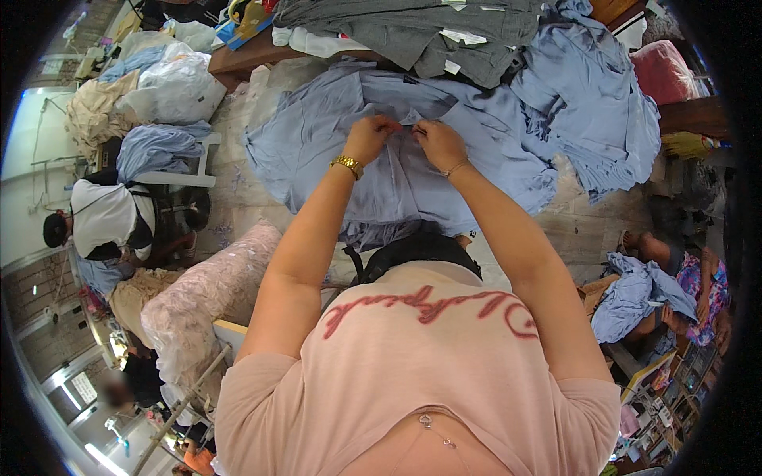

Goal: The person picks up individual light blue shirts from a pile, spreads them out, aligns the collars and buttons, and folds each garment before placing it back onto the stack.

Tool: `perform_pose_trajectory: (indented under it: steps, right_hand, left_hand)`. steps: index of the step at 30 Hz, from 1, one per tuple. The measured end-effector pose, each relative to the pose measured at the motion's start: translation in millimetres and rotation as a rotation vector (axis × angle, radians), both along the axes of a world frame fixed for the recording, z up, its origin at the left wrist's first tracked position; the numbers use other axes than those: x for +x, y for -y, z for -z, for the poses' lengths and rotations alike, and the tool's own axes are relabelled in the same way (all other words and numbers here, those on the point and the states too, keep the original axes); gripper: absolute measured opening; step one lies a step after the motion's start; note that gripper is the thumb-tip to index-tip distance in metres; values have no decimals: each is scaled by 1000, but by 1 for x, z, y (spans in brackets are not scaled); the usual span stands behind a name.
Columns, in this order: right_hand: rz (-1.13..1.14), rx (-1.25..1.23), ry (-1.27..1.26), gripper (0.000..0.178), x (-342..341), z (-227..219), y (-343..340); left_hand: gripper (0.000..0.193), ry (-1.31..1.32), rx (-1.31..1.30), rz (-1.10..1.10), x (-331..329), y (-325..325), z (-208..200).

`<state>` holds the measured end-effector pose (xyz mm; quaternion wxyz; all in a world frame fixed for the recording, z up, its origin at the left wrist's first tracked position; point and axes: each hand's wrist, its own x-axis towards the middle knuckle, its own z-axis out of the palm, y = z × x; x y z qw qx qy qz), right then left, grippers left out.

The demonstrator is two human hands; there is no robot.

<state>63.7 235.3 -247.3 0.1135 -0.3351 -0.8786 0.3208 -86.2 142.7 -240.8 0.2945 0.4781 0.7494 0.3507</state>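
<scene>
A light blue shirt (317, 170) lies spread out in front of me, wrinkled, with its front opening near the middle. My left hand (370, 136) is closed at the upper part of this opening, fingertips pinching the cloth. Just to its right, my right hand (440, 145) pinches the other side of the opening, thumb and fingers pressed together. A small gap separates the two hands. Whether a button sits between the fingertips is too small to tell.
Dark grey garments (413, 32) with white tags are piled at the far edge. More blue garments (587, 103) hang at the right. A large bag (202, 293) stands at the left. Co-workers sit on both sides, one in a white top (111, 216), another handling blue cloth (639, 293).
</scene>
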Motion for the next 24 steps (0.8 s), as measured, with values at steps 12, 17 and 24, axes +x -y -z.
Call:
perform_pose_trajectory:
  steps: [12, 17, 24]
  right_hand:
    - [-8, 88, -7, 17, 1, -10, 18]
    - [20, 132, 91, 17, -2, -1, 14]
    - [75, -367, 92, 20, 6, -11, 9]
  left_hand:
    - [18, -368, 159, 104, 6, 7, 8]
    - [20, -501, 380, 184, 6, 8, 6]
    - [20, -376, 301, 283, 5, 14, 8]
